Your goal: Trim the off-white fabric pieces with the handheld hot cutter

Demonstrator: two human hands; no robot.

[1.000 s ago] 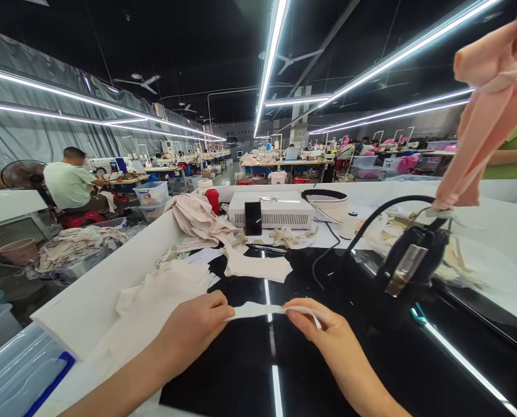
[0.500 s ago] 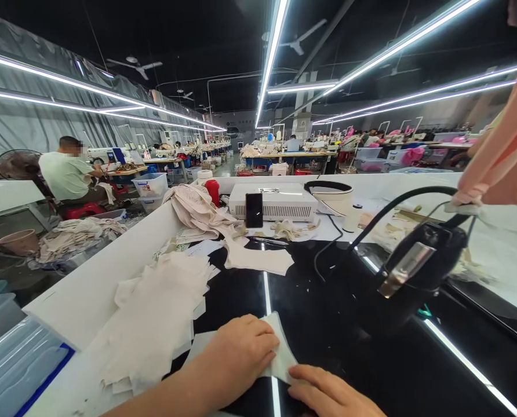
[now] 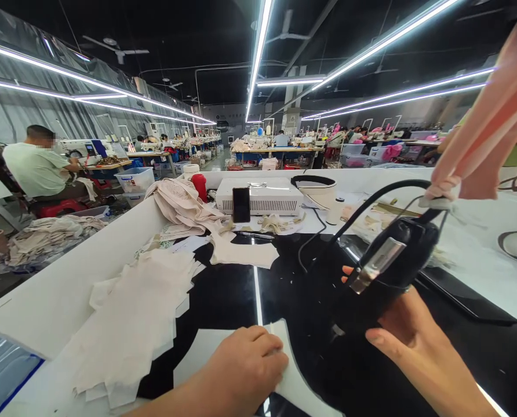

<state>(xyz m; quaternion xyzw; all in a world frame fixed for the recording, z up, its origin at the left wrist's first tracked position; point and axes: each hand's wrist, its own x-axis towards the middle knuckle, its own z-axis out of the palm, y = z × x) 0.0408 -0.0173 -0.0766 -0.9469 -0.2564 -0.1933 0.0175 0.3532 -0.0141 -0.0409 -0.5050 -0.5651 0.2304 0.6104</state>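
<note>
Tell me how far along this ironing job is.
Done: one cream piece lies flat on the black table. In hand: the left hand presses that piece down, and the right hand grips the black iron, held just above the table, not yet on the cloth. Left: the pressing itself, and a stack of cut pieces waiting at the left.

I see a glossy black bench [image 3: 232, 295] with white raised sides. On it, at the near edge, lies a white fabric piece [image 3: 206, 350]; to the left sits a stack of cream cut pieces [image 3: 137, 313]. Further back lie another cream piece [image 3: 241, 253], a heap of beige fabric [image 3: 180, 202] and a white box unit [image 3: 262, 197] (a dark phone leans against its front).
</note>
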